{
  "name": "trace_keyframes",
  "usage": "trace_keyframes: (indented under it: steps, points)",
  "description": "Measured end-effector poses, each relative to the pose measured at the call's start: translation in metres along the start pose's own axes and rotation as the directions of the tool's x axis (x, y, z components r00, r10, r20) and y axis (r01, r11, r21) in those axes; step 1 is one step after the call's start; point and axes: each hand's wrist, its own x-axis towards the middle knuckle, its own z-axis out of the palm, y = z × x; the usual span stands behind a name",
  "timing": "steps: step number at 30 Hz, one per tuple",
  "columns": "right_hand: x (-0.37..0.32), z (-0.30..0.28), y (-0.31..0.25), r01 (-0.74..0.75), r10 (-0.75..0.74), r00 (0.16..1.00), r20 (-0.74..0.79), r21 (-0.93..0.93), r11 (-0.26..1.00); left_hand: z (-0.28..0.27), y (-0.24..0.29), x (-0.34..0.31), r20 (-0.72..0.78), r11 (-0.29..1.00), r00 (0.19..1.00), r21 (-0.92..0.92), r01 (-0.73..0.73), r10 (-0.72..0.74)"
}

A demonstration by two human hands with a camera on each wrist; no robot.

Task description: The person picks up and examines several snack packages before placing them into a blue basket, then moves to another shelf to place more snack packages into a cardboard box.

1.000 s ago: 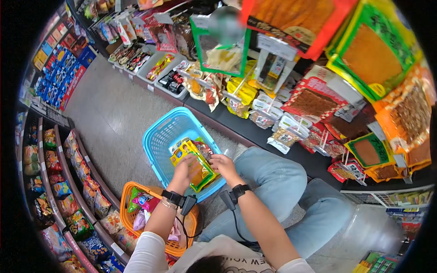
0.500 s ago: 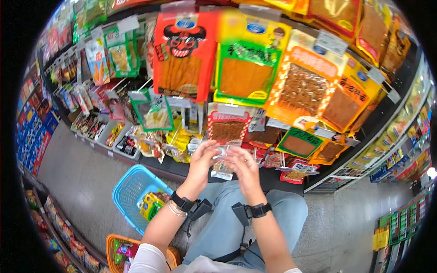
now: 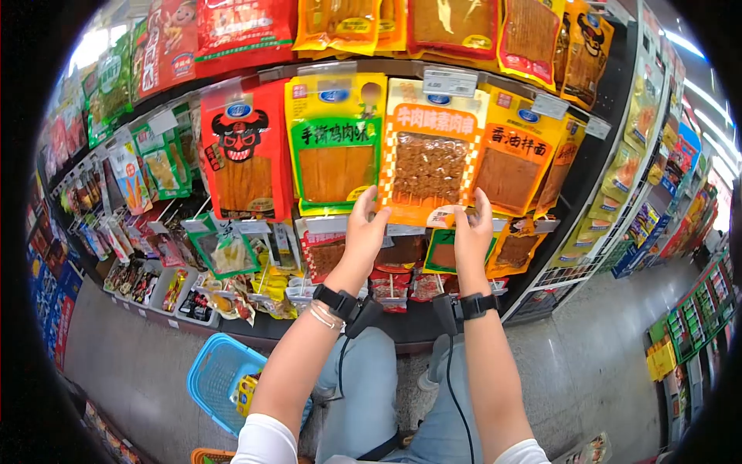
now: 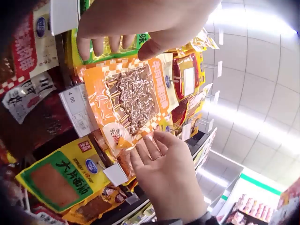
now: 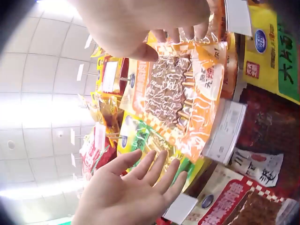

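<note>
An orange-and-white checkered snack packet [image 3: 431, 155] with a brown snack showing through its window hangs at the front of the rack. My left hand [image 3: 363, 232] is at its lower left corner and my right hand [image 3: 473, 236] at its lower right corner, both with fingers extended. In the left wrist view, the right hand's fingertips [image 4: 149, 149] are right at the packet's edge. The left hand [image 5: 133, 187] shows spread fingers beside the packet in the right wrist view. A yellow-and-green packet [image 3: 336, 147] hangs to its left and a yellow one [image 3: 514, 158] to its right.
A red packet [image 3: 244, 155] hangs further left, with price tags [image 3: 450, 81] along the rack. More bags fill the rows above and below. On the floor at lower left stand a blue basket [image 3: 209, 379] holding a yellow packet and an orange basket [image 3: 207, 455].
Both hands have risen from over the blue basket to the hanging packets and moved apart around the checkered packet. The head view has turned from the floor up to the rack.
</note>
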Motion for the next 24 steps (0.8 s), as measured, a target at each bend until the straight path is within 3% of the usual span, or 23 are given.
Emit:
trace_keyframes:
  steps: [3,8,9,12,15,19,24]
  points:
    - [0.014,-0.004,0.009,-0.020,0.019,0.999,0.043,0.020,1.000,0.013,-0.013,0.015,-0.040,0.986,0.996,0.145,-0.077,0.084]
    - [0.025,-0.005,0.016,-0.004,0.004,0.998,0.061,0.000,1.000,0.022,-0.015,0.020,-0.139,0.982,0.987,0.178,-0.058,0.083]
    - [0.027,-0.003,0.012,0.080,-0.081,0.995,0.054,0.014,0.997,0.023,-0.012,0.019,-0.167,0.984,0.983,0.169,-0.050,0.078]
    - [0.028,-0.008,-0.007,-0.119,0.075,0.978,0.193,0.228,0.966,0.016,0.001,0.017,-0.034,0.995,0.999,0.097,-0.016,0.020]
    - [0.021,-0.017,-0.033,-0.208,0.138,0.964,0.226,0.325,0.922,0.019,0.018,0.003,-0.034,0.999,0.999,-0.023,-0.032,0.031]
    - [0.007,-0.028,-0.050,-0.167,0.083,0.971,0.223,0.388,0.906,0.013,0.037,-0.019,0.018,0.993,0.999,-0.109,-0.042,0.044]
    - [-0.026,-0.047,-0.057,-0.379,0.216,0.907,0.361,0.477,0.793,-0.003,0.035,-0.057,0.130,0.994,0.990,-0.088,0.071,-0.059]
